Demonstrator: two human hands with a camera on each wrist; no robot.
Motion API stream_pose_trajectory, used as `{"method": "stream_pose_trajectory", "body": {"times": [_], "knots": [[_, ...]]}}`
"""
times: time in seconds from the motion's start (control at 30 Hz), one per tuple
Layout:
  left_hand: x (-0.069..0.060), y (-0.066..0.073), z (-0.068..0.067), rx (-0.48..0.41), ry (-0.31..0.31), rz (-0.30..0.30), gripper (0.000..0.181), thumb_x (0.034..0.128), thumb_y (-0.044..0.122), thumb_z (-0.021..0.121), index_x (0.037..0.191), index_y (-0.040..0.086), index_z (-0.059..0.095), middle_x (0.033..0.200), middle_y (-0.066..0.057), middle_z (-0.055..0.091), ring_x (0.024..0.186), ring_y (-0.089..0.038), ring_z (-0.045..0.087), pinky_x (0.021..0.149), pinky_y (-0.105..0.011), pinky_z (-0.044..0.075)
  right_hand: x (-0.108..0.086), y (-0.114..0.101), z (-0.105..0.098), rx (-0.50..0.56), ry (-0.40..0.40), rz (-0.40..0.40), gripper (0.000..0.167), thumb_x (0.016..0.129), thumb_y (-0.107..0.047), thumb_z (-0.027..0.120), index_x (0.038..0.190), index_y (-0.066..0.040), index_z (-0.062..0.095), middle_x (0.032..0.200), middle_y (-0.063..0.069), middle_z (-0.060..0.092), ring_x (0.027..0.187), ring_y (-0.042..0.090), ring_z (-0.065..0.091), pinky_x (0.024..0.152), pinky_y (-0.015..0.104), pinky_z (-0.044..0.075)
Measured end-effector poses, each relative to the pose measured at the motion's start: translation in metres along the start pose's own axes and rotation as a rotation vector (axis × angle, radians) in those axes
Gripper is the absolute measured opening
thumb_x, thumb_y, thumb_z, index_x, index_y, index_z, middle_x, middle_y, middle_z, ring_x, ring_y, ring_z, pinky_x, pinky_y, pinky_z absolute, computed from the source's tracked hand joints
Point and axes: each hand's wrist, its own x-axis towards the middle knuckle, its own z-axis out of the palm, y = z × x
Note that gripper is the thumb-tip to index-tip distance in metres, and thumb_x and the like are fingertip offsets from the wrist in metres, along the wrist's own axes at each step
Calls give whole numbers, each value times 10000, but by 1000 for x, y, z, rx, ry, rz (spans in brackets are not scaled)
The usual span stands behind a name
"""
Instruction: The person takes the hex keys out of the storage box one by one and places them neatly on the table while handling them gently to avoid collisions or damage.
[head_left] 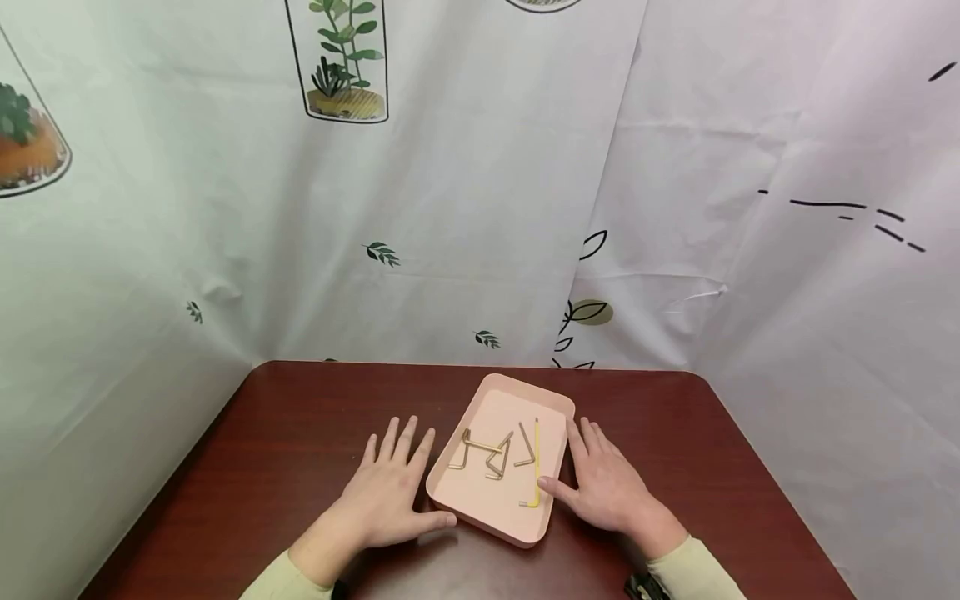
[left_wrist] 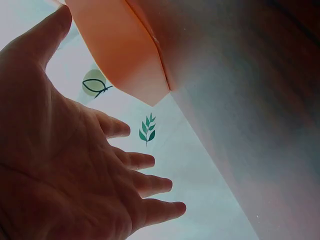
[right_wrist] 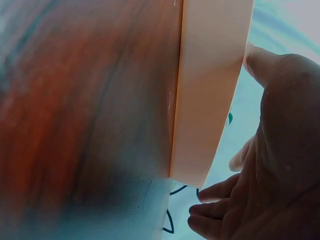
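Note:
A pink tray point(head_left: 498, 402) lies at an angle on the table, with several bare-metal hex keys point(head_left: 483, 447) in it, some crossing one another. Along its right side is a yellow hex key point(head_left: 537, 462) with a bare short end. My left hand point(head_left: 386, 500) is spread beside the tray's left side, holding nothing; its thumb is near the front left corner. On the other side, my right hand point(head_left: 609, 487) has its fingers stretched along the tray's right side and its thumb over the rim. In the right wrist view the tray wall point(right_wrist: 212, 85) stands beside that hand.
The dark red-brown table point(head_left: 337, 400) has rounded far corners. White curtains point(head_left: 480, 208) printed with plants and leaves hang behind it and on both sides.

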Motion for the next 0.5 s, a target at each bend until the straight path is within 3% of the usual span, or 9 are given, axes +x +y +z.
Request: {"method": "stream_pose_trajectory", "body": {"times": [0.5], "knots": [[5, 5, -1, 8, -1, 40, 1328, 837, 944, 652, 1722, 4, 343, 1762, -329, 274, 1639, -538, 248, 1234, -737, 309, 3, -3, 0, 122, -48, 70, 1130, 1023, -691, 671, 1693, 120, 260, 1689, 331, 419, 1514, 492, 492, 1165, 613, 470]]}}
